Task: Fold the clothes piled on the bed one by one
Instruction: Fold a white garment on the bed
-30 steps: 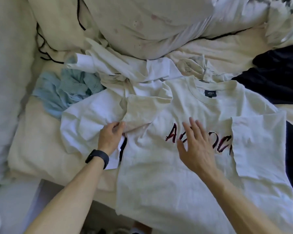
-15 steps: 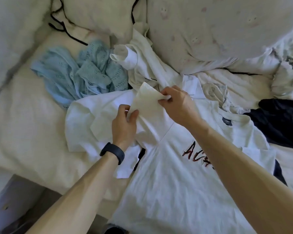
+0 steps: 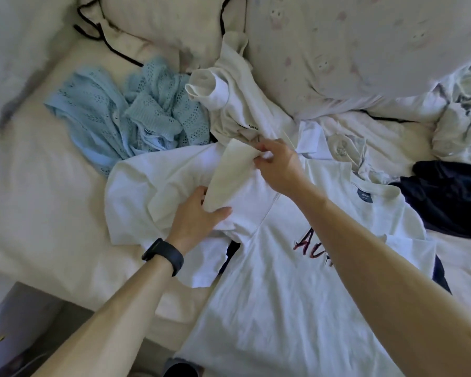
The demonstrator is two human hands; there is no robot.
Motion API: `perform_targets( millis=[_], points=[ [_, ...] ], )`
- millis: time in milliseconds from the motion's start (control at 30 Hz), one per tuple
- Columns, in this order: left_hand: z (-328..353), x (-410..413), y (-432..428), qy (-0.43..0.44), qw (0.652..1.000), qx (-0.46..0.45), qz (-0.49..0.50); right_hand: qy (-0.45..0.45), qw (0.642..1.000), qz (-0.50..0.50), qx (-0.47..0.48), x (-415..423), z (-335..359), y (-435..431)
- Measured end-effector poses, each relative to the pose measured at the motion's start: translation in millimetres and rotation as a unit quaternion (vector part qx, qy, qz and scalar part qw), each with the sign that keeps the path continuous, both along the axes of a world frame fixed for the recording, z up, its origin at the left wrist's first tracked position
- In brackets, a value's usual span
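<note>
Nearest the camera, two bare forearms reach in from the bottom edge over the bed [image 3: 38, 213], whose cream sheet runs off to the left. A white T-shirt [image 3: 269, 295] lies spread front-up across the near half of the bed. Its red lettering [image 3: 310, 244] is partly hidden by the right forearm, and its neck label points toward the far right. A strip of dark fabric shows from under its left edge and again at its right edge.

A black wristband [image 3: 165, 255] sits on the left wrist. Just beyond it, the left grip [image 3: 199, 216] is clamped on the lower corner of the T-shirt's sleeve [image 3: 229, 175], with the fingers tucked beneath the cloth and the thumb lying across the top. That sleeve is lifted off the bed as a cream flap. The right grip [image 3: 278, 167] is pinched together on the flap's upper corner, the knuckles facing the camera. Under the sleeve and to its left lies a second white shirt [image 3: 136, 191], rumpled.

Farther back on the left is a crumpled light blue knit [image 3: 125, 118]. Beside it, a cream garment [image 3: 234, 104] with a rolled sleeve end rests against a large patterned pillow [image 3: 337, 50]. To the right lies a dark navy garment [image 3: 446, 197], with bunched pale cloth [image 3: 460, 126] behind it. A pillow with black piping [image 3: 161, 20] lies at the far left.
</note>
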State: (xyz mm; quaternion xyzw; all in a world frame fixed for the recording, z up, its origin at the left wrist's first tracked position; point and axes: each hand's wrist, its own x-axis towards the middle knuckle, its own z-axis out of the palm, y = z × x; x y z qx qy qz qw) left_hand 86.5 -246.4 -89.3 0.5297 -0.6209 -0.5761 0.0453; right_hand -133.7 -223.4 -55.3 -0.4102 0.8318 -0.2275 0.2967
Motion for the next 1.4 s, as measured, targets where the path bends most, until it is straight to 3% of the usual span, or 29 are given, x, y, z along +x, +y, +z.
perform_targets(
  millis=[100, 233, 300, 400, 467, 567, 667, 800, 900, 967, 1033, 1167, 1267, 1400],
  points=[
    [32, -2, 35, 0.009, 0.975, -0.218, -0.032, -0.068, 0.992, -0.081, -0.064, -17, 19, 54],
    [57, -31, 111, 0.075, 0.889, -0.418, -0.172, -0.048, 0.993, -0.102, -0.02, -48, 33, 148],
    [54, -46, 151, 0.087, 0.865, -0.395, -0.298, 0.002, 0.995, -0.077, 0.065, -71, 29, 193],
    [31, -59, 196, 0.001, 0.819, -0.25, -0.516, 0.044, 0.972, 0.014, 0.232, -99, 17, 245],
    [17, -58, 203, -0.053, 0.795, -0.269, -0.542, 0.04, 0.967, -0.016, 0.253, -105, 11, 255],
    [2, -53, 186, -0.163, 0.809, -0.363, -0.432, 0.01, 0.977, -0.105, 0.183, -99, -4, 234],
    [-10, -47, 162, -0.244, 0.804, -0.359, -0.407, -0.06, 0.977, -0.152, 0.134, -91, -18, 193],
    [-7, -47, 140, -0.181, 0.834, -0.379, -0.357, -0.09, 0.972, -0.166, 0.138, -96, -32, 151],
    [-11, -29, 127, -0.148, 0.92, -0.281, -0.229, -0.199, 0.953, -0.22, 0.061, -99, -37, 124],
    [-16, -17, 120, -0.146, 0.959, -0.195, -0.148, -0.281, 0.926, -0.253, -0.016, -96, -33, 103],
    [-18, -11, 116, -0.128, 0.969, -0.172, -0.126, -0.33, 0.907, -0.256, -0.057, -90, -30, 84],
    [-19, -13, 110, -0.108, 0.988, -0.044, -0.098, -0.237, 0.951, -0.191, 0.047, -85, -35, 78],
    [-19, -20, 104, -0.093, 0.992, 0.031, -0.083, -0.214, 0.959, -0.171, 0.067, -88, -41, 76],
    [-20, -32, 102, -0.076, 0.994, 0.031, -0.075, -0.24, 0.954, -0.18, 0.027, -89, -44, 55]
  ],
)
